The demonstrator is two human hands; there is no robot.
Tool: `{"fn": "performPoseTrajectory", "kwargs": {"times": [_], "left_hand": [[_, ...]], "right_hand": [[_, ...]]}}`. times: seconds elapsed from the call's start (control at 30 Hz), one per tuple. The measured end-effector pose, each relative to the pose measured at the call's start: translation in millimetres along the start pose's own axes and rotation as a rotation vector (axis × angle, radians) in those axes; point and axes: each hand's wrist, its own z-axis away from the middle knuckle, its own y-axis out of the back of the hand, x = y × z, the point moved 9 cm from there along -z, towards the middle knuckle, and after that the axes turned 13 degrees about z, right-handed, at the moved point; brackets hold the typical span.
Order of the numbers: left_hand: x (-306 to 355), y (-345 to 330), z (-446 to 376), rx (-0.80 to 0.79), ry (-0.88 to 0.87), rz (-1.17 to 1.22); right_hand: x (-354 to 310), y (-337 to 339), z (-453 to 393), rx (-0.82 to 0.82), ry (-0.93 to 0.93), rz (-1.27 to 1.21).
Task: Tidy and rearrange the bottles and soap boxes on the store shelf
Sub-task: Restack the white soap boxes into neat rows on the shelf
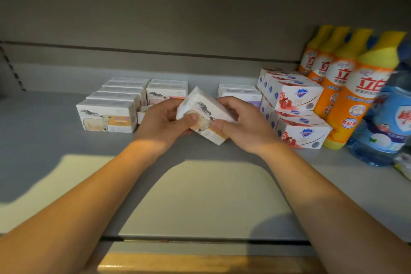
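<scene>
Head view, tilted soap box (205, 115) gripped between left hand (162, 121) and right hand (246, 125), above shelf (55, 140)

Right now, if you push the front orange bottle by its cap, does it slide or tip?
Likely tips: the front orange bottle is tall and narrow-based. It would probably fall against the blue bottle or soap boxes close beside it. The plastic looks smooth, maybe slippery.

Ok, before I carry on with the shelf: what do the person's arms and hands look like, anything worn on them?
Both arms are bare from the bottom edge of the view to the fingers: no sleeves show. The left hand and right hand wear no gloves, and no rings, watch or wristband can be seen. Nails look short and unpainted, though the picture is soft. A band of warm light falls across the forearms.
</scene>
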Motion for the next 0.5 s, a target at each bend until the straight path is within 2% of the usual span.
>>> {"fn": "performPoseTrajectory", "kwargs": {"times": [0.1,0.2,0.3,0.4,0.5], "left_hand": [[-2.9,1.3,-3.8,0.018,-0.022,-0.229],[-10.5,8.3,-5.7,0.042,0.012,-0.485],[-15.8,5.1,-3.8,0.013,0.056,-0.779],[-23.2,-7.7,-1.3,-0.094,0.069,-0.922],[-33.9,-18.0,2.6,-0.229,0.086,-0.999]], "right_hand": [[8.3,17.2,-6.2,0.049,0.000,0.138],[26.3,25.8,-14.6,0.074,-0.047,0.384],[44.8,24.5,-20.8,0.032,-0.105,0.569],[54.9,20.4,-24.3,-0.017,-0.114,0.658],[42.6,20.4,-23.6,0.083,-0.022,0.771]]}}
